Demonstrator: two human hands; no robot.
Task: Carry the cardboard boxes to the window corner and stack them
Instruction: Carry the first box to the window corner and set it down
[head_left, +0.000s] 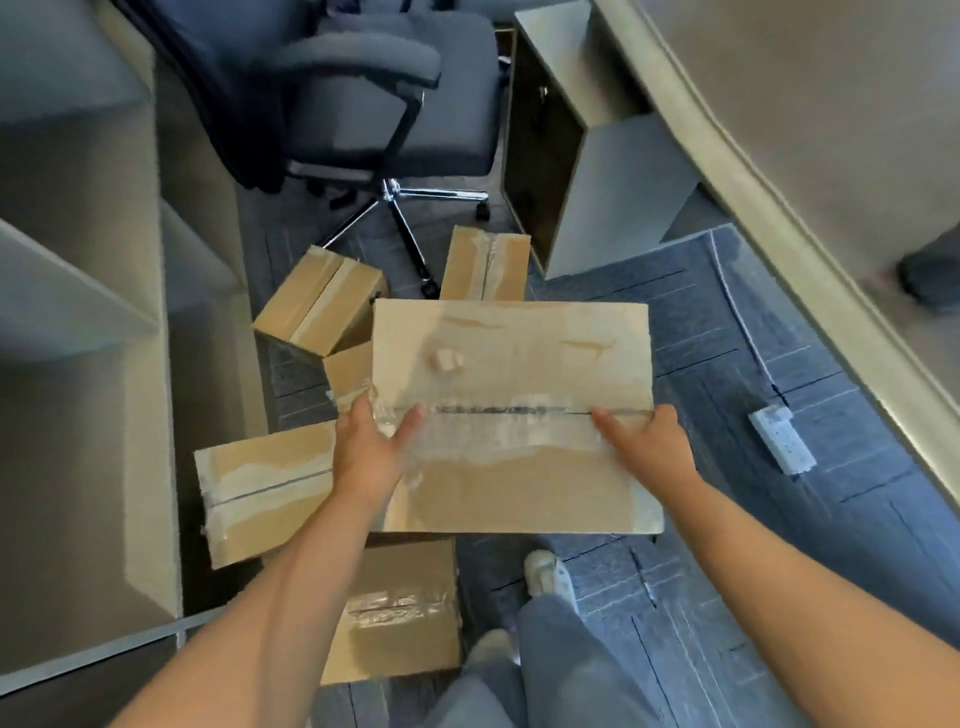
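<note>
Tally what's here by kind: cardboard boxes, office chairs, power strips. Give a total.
Cardboard boxes: 6 (one held, one mostly hidden behind it)
Office chair: 1
Power strip: 1
Total: 8

Office, swivel chair (384, 104) on carpet tiles (727, 338), desk pedestal (597, 171), shelving (78, 312)

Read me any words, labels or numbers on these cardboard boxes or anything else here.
No text can be read anywhere.
The held box, gripped by the left hand and right hand, shows only clear tape, no print.
The white power strip is too blurred to show any markings.
</note>
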